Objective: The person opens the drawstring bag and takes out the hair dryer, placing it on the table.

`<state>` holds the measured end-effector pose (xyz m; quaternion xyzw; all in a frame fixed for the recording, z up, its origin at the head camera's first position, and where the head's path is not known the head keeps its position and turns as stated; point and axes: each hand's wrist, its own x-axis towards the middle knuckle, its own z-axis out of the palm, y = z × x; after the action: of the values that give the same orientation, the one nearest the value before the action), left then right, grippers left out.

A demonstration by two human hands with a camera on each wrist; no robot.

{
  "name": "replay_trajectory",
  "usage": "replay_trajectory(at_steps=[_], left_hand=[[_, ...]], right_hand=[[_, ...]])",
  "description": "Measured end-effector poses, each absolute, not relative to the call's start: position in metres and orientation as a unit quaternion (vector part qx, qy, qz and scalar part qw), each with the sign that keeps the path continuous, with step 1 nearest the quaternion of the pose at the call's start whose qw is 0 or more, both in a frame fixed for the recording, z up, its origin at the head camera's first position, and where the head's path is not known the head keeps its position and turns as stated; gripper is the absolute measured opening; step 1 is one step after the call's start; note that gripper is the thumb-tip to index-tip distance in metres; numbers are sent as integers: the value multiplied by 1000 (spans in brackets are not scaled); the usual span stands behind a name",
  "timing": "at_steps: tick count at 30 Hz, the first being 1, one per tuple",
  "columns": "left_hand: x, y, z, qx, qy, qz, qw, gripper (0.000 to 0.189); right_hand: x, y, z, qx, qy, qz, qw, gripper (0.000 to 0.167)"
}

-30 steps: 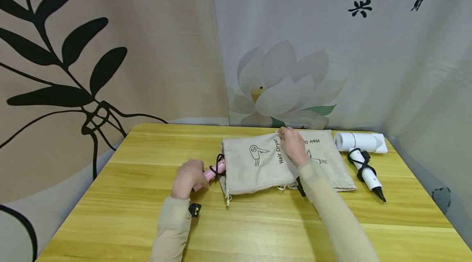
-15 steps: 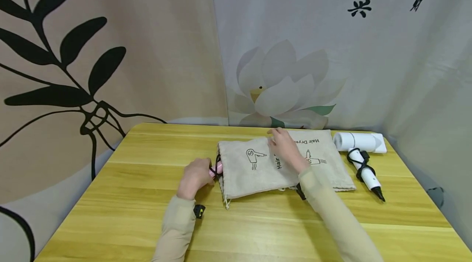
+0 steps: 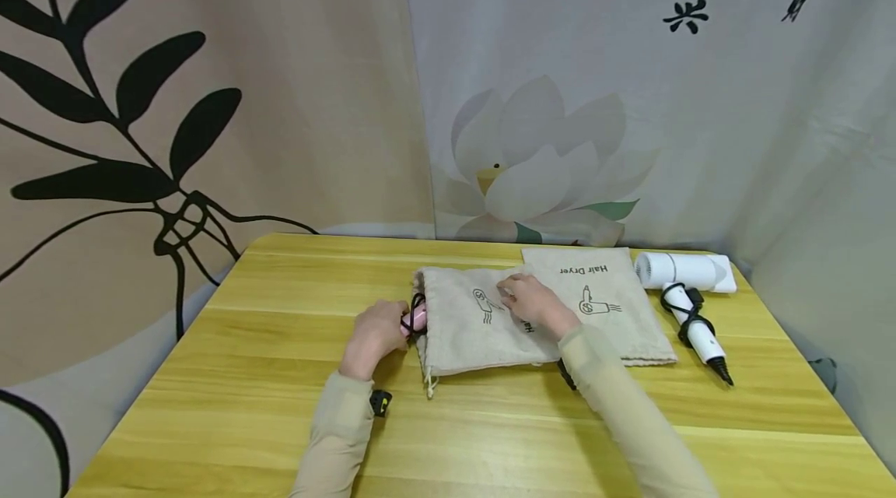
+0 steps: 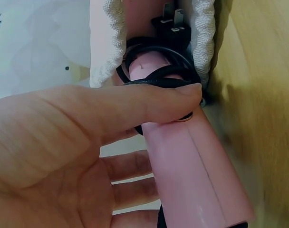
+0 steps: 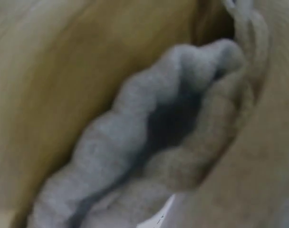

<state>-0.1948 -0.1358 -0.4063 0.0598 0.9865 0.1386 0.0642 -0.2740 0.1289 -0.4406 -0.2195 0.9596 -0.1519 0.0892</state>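
Note:
A pink hair dryer [image 4: 197, 175] with a black cord wound round it lies partly inside a beige drawstring bag [image 3: 455, 334]. My left hand [image 3: 378, 331] holds its protruding end at the bag's mouth, thumb across the cord in the left wrist view. Beside the thumb, a black plug [image 4: 175, 29] shows just inside the mouth. My right hand [image 3: 535, 302] grips the bag's upper cloth near its printed picture, with fingers bent; the cloth puckers there. The blurred right wrist view shows a gathered cloth opening [image 5: 111, 137]. The rest of the dryer is hidden in the bag.
A second beige bag [image 3: 616, 334], printed Hair Dryer, lies flat at the right, partly under the first. Beyond it on the wooden table [image 3: 455, 443] are a white cylindrical appliance [image 3: 686, 271] and a white styling wand [image 3: 696, 331] with a wound black cord. A printed curtain hangs behind.
My left hand has moved right, pushing the pink hair dryer deeper into the bag. The right hand has shifted from the bag's far edge left and nearer, onto its upper face.

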Motion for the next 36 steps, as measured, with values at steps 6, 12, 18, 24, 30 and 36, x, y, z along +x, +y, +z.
replay_trajectory(at_steps=[6, 12, 18, 24, 30, 36], left_hand=[[-195, -136, -405, 58, 984, 145, 82, 44], [-194, -139, -401, 51, 983, 138, 111, 49], [-192, -143, -397, 55, 980, 150, 118, 49], [-191, -149, -395, 61, 976, 160, 134, 50], [-190, -154, -392, 55, 973, 165, 152, 50], [-188, -157, -389, 44, 969, 178, 166, 50]], right_hand=[[-272, 128, -447, -229, 963, -119, 76, 36], [-270, 124, -445, -217, 965, -116, 87, 38], [-269, 123, -444, -215, 967, -106, 87, 38], [-269, 124, -444, -216, 968, -100, 85, 37], [-268, 124, -445, -217, 967, -102, 85, 37], [-269, 124, -447, -213, 968, -101, 83, 37]])
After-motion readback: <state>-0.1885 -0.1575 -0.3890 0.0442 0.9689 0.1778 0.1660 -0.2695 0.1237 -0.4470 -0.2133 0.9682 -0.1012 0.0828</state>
